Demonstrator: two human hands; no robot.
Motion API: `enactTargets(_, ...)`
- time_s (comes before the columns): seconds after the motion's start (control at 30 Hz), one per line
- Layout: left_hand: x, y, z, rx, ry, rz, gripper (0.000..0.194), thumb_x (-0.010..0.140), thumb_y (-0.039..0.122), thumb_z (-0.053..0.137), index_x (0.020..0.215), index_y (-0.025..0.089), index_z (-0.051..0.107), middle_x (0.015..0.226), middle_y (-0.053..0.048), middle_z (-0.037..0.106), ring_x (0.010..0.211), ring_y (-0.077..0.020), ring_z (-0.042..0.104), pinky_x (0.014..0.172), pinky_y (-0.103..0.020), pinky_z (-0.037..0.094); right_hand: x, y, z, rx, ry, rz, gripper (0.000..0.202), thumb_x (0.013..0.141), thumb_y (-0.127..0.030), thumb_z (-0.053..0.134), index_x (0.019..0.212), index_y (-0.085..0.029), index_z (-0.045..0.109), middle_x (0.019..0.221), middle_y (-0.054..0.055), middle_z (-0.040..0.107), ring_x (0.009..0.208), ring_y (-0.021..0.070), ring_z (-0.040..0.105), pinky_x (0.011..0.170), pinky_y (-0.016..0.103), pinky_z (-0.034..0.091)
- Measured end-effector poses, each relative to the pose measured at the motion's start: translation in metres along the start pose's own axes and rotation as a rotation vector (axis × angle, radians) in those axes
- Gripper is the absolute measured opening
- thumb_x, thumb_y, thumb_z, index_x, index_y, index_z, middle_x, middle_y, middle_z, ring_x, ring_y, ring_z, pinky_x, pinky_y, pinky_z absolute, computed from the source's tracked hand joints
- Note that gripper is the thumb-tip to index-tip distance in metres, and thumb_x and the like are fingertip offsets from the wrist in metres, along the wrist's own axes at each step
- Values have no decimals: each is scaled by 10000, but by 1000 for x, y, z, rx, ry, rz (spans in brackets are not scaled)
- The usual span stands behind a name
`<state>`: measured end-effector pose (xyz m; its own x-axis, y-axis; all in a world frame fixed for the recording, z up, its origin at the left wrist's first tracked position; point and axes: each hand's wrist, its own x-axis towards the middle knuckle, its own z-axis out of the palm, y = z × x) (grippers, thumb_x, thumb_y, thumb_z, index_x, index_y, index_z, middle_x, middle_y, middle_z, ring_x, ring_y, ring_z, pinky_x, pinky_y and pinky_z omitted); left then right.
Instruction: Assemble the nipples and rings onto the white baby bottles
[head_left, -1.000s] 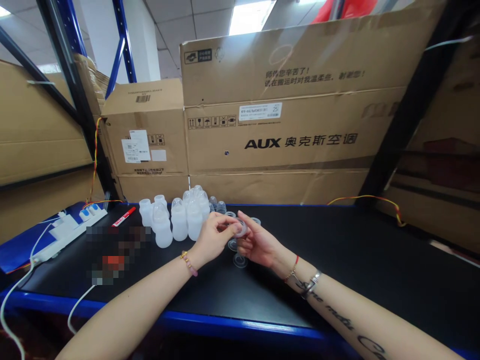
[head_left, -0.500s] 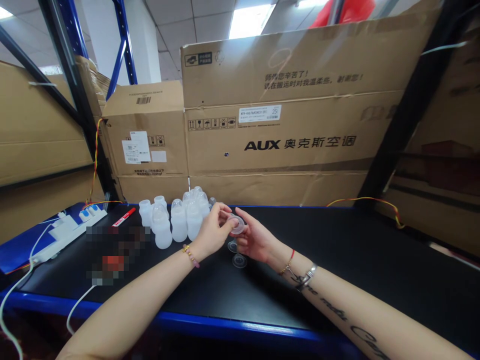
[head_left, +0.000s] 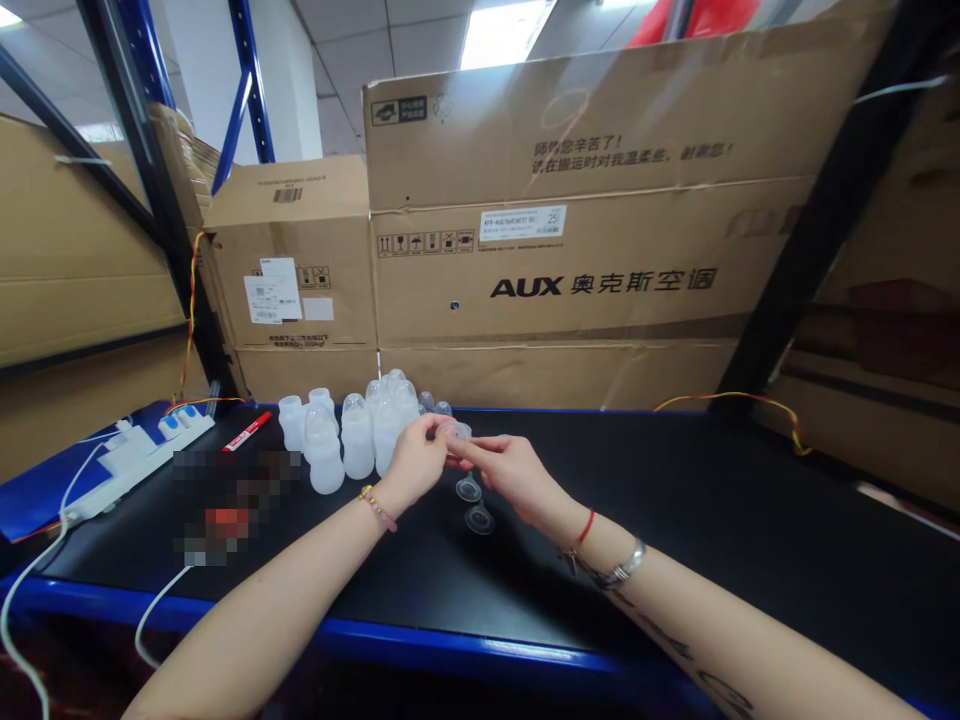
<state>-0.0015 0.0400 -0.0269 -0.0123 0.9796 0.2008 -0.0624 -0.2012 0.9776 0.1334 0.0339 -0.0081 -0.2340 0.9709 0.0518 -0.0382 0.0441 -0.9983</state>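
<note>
Apparently, in the head view, the step is two-handed handling: the left hand (head_left: 417, 462) grips a clear piece (head_left: 457, 431) above the bench (head_left: 675, 520); whether the right hand's (head_left: 523, 482) fingers grip too, I can't tell. Next likely needs a steady left hold.

Held piece (head_left: 460, 433) before you: clear, colourless. Discs (head_left: 478, 518) nearest you: transparent. Your bottles (head_left: 325, 468): frosted white, clear tops (head_left: 320, 417). Your left bracelet (head_left: 379, 510): pink and gold beads. On your right: red cord (head_left: 587, 526), silver bangle (head_left: 628, 566), black script tattoo (head_left: 684, 652). Your tabletop (head_left: 675, 500): plain black; front rail (head_left: 450, 645): glossy blue. Cardboard (head_left: 555, 335) facing you: brown, black print (head_left: 551, 286), white labels (head_left: 523, 223). Marker (head_left: 247, 432) to your left: red and white. Wires (head_left: 192, 305): red and yellow.
</note>
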Motion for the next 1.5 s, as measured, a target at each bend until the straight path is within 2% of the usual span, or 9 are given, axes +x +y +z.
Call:
enactTargets(0.27, -7, 13, 1, -136, -102, -89, 157, 838, 182, 602, 980, 119, 617, 837, -52, 678, 699, -135, 668, 745, -333, 574, 2, -4, -5, 37, 91, 74, 262, 603, -281, 803, 494, -130, 619, 464, -4, 475, 393, 37, 287, 366, 230, 150)
enactTargets(0.4, -5, 13, -1, -34, -140, 0, 235, 837, 172, 577, 1063, 123, 624, 958, -84, 689, 770, -152, 669, 753, -329, 578, -1, -4, 0, 16, 171, 22, 182, 630, -236, 758, 515, -135, 658, 461, -2, 490, 413, 56, 324, 381, 229, 214)
enactTargets(0.53, -6, 8, -3, 212, -54, 158, 220, 865, 194, 521, 1052, 145, 625, 1113, -113, 631, 713, -139, 664, 682, -308, 587, -1, 0, 5, -161, 230, -172, 126, 685, -254, 716, 645, -142, 758, 537, 40, 614, 498, 103, 456, 464, 237, 343)
enactTargets(0.67, -10, 5, -3, 416, 21, 213, 201, 864, 180, 521, 1025, 156, 640, 1148, -112, 565, 662, -106, 637, 647, -275, 584, 8, 3, -1, -368, 186, -24, 180, 670, -257, 722, 555, -118, 730, 472, 46, 585, 426, 82, 404, 417, 233, 287)
enactTargets(0.77, -11, 4, -1, 471, 72, 257, 207, 854, 132, 526, 1027, 160, 636, 1099, -95, 554, 708, -106, 623, 647, -251, 587, 12, 3, -5, -424, 195, -30, 214, 657, -300, 751, 577, -102, 727, 469, 43, 584, 403, 64, 377, 394, 220, 257)
enactTargets(0.93, -12, 3, 2, 461, 86, 193, 216, 861, 85, 489, 1021, 143, 621, 1087, -89, 514, 685, -88, 621, 589, -240, 592, 10, -3, -4, -207, 112, 122, 272, 649, -238, 749, 457, -126, 592, 417, -3, 501, 350, 43, 317, 356, 212, 200)
enactTargets(1.2, -11, 0, 4, 475, 136, 149, 142, 830, 90, 514, 939, 137, 591, 1021, -81, 511, 652, -94, 589, 519, -236, 567, 9, 7, 3, -445, 169, -52, 194, 729, -185, 646, 572, -110, 731, 469, 48, 604, 422, 94, 459, 416, 213, 302)
enactTargets(1.37, -10, 1, 3, 583, 132, 227, 113, 824, 124, 544, 919, 158, 596, 960, -60, 522, 703, -114, 570, 663, -285, 559, 9, 7, 5, -596, 241, -163, 241, 755, -184, 573, 599, -136, 751, 527, 51, 657, 503, 136, 556, 440, 221, 314)
enactTargets(1.5, -11, 3, 2, 717, 66, 297, 185, 848, 181, 549, 1018, 173, 622, 942, -55, 519, 795, -147, 572, 840, -356, 521, 12, 8, 1, -673, 261, -150, 229, 745, -199, 570, 641, -146, 767, 567, 56, 684, 571, 165, 618, 463, 219, 335)
